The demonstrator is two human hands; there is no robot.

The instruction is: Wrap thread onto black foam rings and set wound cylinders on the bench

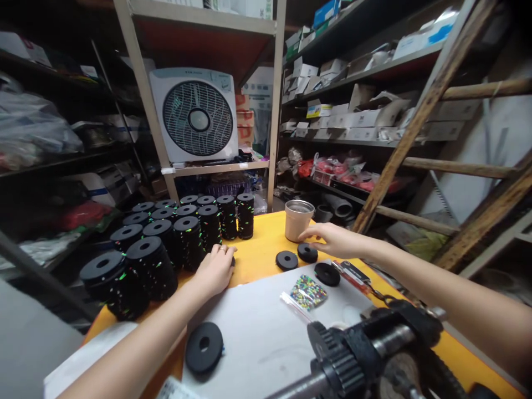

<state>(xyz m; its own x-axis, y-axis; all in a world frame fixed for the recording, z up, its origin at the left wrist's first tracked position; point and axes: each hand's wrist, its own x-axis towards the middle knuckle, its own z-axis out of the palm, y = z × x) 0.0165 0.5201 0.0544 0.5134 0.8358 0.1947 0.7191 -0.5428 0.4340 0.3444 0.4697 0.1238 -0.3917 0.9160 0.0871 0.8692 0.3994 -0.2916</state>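
1. nearest, at right: geared black machine (336,354), its shaft over a white sheet (249,343); the sheet probably protects the orange tabletop (260,235).
2. near left on the sheet: holed black disc (194,354), set apart from the others, a few coloured bits at its edge.
3. small clear bag (307,292) lying on the sheet, holding many tiny multicoloured pieces; likely put centrally so either hand can reach it.
4. just past the bag: dark disc (321,275), beside a red-and-black tool (352,272).
5. left hand (216,269) palm down beside the cylinders; something dark shows under its fingers. cannot tell if grasped.
6. right hand (328,239): fingers curved down at the disc by the cup (307,257); cannot tell if they grip it. flat disc (280,260) just left of that.
7. beige cup (296,224) upright; contents not visible.
8. black cylinders (152,274), coloured specks on their sides, stand upright in close rows, presumably to save room.
9. farthest: box fan (199,91) on a shelf; racks of cartons (361,119), insides unreadable.
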